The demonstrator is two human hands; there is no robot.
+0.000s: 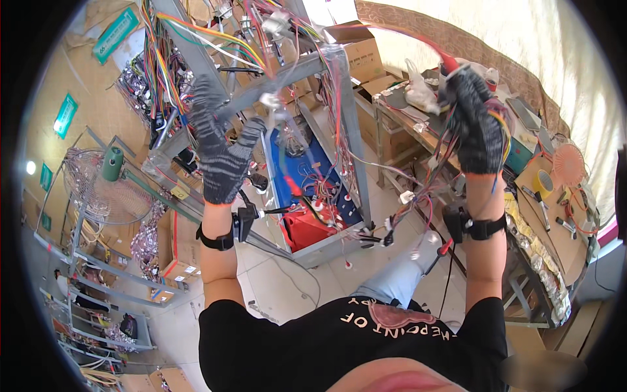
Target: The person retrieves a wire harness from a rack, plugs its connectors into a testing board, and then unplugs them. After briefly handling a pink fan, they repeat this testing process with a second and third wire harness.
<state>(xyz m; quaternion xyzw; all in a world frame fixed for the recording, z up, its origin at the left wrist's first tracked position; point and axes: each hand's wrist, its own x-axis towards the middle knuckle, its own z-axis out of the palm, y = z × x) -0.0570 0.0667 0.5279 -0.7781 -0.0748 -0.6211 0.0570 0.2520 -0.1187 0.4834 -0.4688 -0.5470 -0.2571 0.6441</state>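
Looks like mid wire-routing on the frame (339,117) — right hand (479,127) is clenched around a wire bundle (424,189) up high, left hand (222,153) open against a bar (261,88) — next it probably needs careful threading.

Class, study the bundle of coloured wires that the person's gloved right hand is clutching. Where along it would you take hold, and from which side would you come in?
Grip the wire bundle on the stretch just below the right hand, where the strands run gathered before fanning out toward the metal frame. Come from the person's right, the open side: the frame and its other wiring crowd the left. This is a judgement from its pose.
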